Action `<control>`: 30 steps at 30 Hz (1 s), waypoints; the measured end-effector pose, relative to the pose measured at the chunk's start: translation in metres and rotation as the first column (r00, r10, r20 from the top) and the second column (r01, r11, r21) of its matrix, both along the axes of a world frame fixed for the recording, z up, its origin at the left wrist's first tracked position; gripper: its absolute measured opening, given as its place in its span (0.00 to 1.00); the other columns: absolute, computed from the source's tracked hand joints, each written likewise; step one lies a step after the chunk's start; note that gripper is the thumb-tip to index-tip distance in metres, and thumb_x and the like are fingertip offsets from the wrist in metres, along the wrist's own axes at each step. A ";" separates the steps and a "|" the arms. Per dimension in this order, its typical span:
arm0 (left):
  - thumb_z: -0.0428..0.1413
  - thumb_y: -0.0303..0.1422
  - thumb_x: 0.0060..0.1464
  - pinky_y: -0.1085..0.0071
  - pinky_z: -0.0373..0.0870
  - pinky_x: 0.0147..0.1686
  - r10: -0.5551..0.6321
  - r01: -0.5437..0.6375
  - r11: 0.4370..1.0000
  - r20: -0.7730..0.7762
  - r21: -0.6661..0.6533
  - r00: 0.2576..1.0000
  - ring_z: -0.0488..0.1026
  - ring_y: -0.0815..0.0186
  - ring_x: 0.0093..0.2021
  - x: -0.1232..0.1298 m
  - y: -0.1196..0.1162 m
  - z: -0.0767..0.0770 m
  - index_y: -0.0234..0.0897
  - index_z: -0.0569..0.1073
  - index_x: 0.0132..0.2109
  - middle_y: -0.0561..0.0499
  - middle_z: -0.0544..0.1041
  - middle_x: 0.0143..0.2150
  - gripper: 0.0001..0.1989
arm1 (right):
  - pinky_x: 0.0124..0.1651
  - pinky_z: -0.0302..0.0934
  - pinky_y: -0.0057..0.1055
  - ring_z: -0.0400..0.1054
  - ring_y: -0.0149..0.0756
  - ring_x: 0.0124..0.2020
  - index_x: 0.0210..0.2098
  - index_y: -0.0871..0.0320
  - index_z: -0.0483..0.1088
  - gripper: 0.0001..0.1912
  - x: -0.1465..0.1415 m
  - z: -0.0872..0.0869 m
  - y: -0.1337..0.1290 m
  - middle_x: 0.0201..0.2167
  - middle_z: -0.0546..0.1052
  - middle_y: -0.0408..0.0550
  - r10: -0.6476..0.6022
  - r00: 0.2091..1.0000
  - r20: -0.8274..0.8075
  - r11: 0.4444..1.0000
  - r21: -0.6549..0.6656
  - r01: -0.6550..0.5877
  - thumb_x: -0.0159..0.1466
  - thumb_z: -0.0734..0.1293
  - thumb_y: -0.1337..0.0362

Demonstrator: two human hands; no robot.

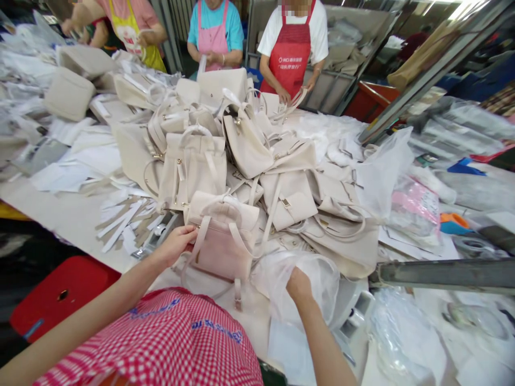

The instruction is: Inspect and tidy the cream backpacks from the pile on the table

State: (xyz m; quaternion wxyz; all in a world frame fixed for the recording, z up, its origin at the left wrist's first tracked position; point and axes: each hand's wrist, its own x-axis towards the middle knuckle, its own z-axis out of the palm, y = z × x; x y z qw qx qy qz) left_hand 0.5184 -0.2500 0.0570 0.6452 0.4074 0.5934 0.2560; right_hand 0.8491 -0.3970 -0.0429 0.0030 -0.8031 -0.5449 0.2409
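A cream backpack-style bag (pixel 221 244) with a top handle and two straps stands at the near edge of the pile. My left hand (pixel 183 244) is closed on its left side, fingers pinched by the strap. To the right of it, my right hand (pixel 300 284) rests at a crumpled translucent plastic bag (pixel 322 273); its fingers are hidden behind the hand, so what they hold cannot be made out. More cream bags (pixel 193 166) with gold-coloured fittings lie heaped just behind.
White and beige strips (pixel 124 220) lie left of the bags. A metal bar (pixel 442 274) crosses the right side. A red stool (pixel 64 295) is at lower left. Several people in aprons (pixel 292 56) stand across the table (pixel 80 228). Plastic packages (pixel 416 206) lie at right.
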 end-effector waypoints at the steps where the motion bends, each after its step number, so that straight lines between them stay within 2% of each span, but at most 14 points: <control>1: 0.68 0.42 0.31 0.72 0.66 0.25 0.000 0.000 1.000 0.005 -0.003 1.000 0.70 0.67 0.26 -0.001 0.001 -0.001 0.35 0.72 0.26 0.52 0.74 0.26 0.19 | 0.43 0.63 0.35 0.76 0.47 0.42 0.37 0.63 0.77 0.15 0.006 0.003 -0.002 0.39 0.80 0.63 -0.036 0.999 -0.038 0.999 0.021 0.037 0.61 0.58 0.75; 3: 0.68 0.42 0.32 0.73 0.66 0.25 -0.005 0.005 1.000 0.015 -0.010 1.000 0.70 0.67 0.26 -0.002 0.002 -0.002 0.35 0.72 0.26 0.52 0.74 0.26 0.18 | 0.45 0.63 0.35 0.75 0.45 0.43 0.33 0.61 0.76 0.12 0.018 0.009 -0.006 0.38 0.80 0.58 -0.108 0.985 -0.134 0.991 0.064 0.117 0.60 0.60 0.71; 5: 0.67 0.42 0.33 0.73 0.66 0.25 -0.006 0.007 1.000 0.028 -0.019 1.000 0.70 0.67 0.26 -0.002 0.002 -0.004 0.34 0.73 0.27 0.52 0.74 0.26 0.18 | 0.42 0.63 0.35 0.74 0.44 0.37 0.25 0.57 0.74 0.09 0.028 0.015 -0.011 0.29 0.79 0.52 -0.179 0.953 -0.243 0.975 0.086 0.205 0.58 0.63 0.63; 8: 0.68 0.43 0.33 0.73 0.67 0.26 0.004 -0.002 0.999 0.054 -0.033 0.999 0.70 0.68 0.26 -0.003 0.002 -0.004 0.34 0.74 0.29 0.52 0.74 0.27 0.19 | 0.31 0.64 0.35 0.70 0.40 0.25 0.18 0.55 0.68 0.16 0.039 0.024 -0.023 0.17 0.72 0.45 -0.295 0.860 -0.417 0.934 0.065 0.351 0.54 0.65 0.51; 10: 0.68 0.42 0.33 0.72 0.67 0.27 0.000 0.002 0.999 0.068 -0.033 0.998 0.70 0.68 0.26 -0.003 0.003 -0.004 0.34 0.74 0.29 0.52 0.74 0.27 0.18 | 0.29 0.66 0.36 0.71 0.41 0.24 0.19 0.55 0.68 0.20 0.041 0.029 -0.032 0.18 0.73 0.46 -0.350 0.780 -0.518 0.904 0.030 0.426 0.52 0.66 0.45; 12: 0.68 0.42 0.34 0.72 0.67 0.27 -0.009 0.012 0.999 0.079 -0.032 0.997 0.70 0.68 0.26 -0.003 0.003 -0.003 0.34 0.74 0.30 0.53 0.74 0.27 0.18 | 0.34 0.71 0.38 0.76 0.44 0.31 0.25 0.57 0.72 0.23 0.041 0.034 -0.041 0.24 0.78 0.50 -0.393 0.665 -0.635 0.865 -0.011 0.501 0.51 0.67 0.42; 15: 0.68 0.41 0.34 0.72 0.67 0.28 -0.016 0.020 0.999 0.097 -0.043 0.995 0.70 0.68 0.26 -0.004 0.004 -0.004 0.34 0.74 0.29 0.53 0.74 0.27 0.18 | 0.42 0.72 0.41 0.78 0.45 0.37 0.32 0.60 0.76 0.25 0.039 0.043 -0.050 0.31 0.81 0.53 -0.467 0.389 -0.794 0.757 -0.130 0.641 0.48 0.74 0.44; 16: 0.68 0.41 0.34 0.72 0.67 0.28 -0.018 0.023 0.999 0.101 -0.046 0.995 0.70 0.68 0.26 -0.005 0.005 -0.005 0.34 0.74 0.29 0.52 0.74 0.27 0.18 | 0.42 0.72 0.40 0.78 0.44 0.37 0.33 0.60 0.76 0.25 0.038 0.046 -0.052 0.31 0.81 0.52 -0.488 0.323 -0.811 0.723 -0.168 0.670 0.46 0.76 0.46; 17: 0.68 0.41 0.34 0.71 0.67 0.28 -0.021 0.026 0.998 0.105 -0.048 0.994 0.70 0.68 0.27 -0.005 0.005 -0.006 0.34 0.74 0.29 0.52 0.75 0.27 0.18 | 0.40 0.72 0.38 0.78 0.44 0.36 0.31 0.60 0.76 0.24 0.037 0.049 -0.053 0.29 0.80 0.52 -0.509 0.299 -0.807 0.701 -0.187 0.689 0.44 0.77 0.47; 22: 0.69 0.42 0.32 0.71 0.67 0.29 -0.044 0.051 0.997 0.130 -0.057 0.991 0.70 0.68 0.28 -0.008 0.007 -0.011 0.34 0.74 0.29 0.53 0.74 0.28 0.20 | 0.27 0.63 0.31 0.75 0.44 0.32 0.29 0.59 0.76 0.24 0.034 0.063 -0.054 0.28 0.79 0.51 -0.585 0.484 -0.651 0.692 -0.090 0.716 0.43 0.73 0.44; 24: 0.69 0.43 0.33 0.71 0.67 0.30 -0.049 0.059 0.996 0.135 -0.070 0.990 0.69 0.68 0.28 -0.010 0.007 -0.010 0.33 0.74 0.30 0.53 0.74 0.28 0.20 | 0.27 0.61 0.32 0.73 0.43 0.32 0.28 0.58 0.76 0.24 0.036 0.066 -0.057 0.26 0.78 0.49 -0.566 0.555 -0.610 0.709 -0.016 0.705 0.45 0.71 0.43; 28: 0.69 0.43 0.34 0.69 0.69 0.33 -0.084 0.097 0.991 0.144 -0.091 0.986 0.71 0.67 0.29 -0.014 0.007 -0.007 0.32 0.76 0.31 0.51 0.76 0.29 0.21 | 0.29 0.59 0.34 0.65 0.38 0.25 0.21 0.55 0.72 0.21 0.045 0.065 -0.063 0.20 0.74 0.44 -0.521 0.689 -0.504 0.733 0.150 0.663 0.46 0.72 0.42; 30: 0.69 0.44 0.33 0.69 0.69 0.33 -0.094 0.108 0.990 0.155 -0.088 0.983 0.71 0.67 0.30 -0.015 0.008 -0.007 0.32 0.76 0.32 0.51 0.76 0.29 0.21 | 0.30 0.59 0.35 0.62 0.37 0.24 0.19 0.55 0.71 0.22 0.048 0.066 -0.062 0.18 0.72 0.43 -0.536 0.714 -0.451 0.733 0.171 0.658 0.44 0.73 0.42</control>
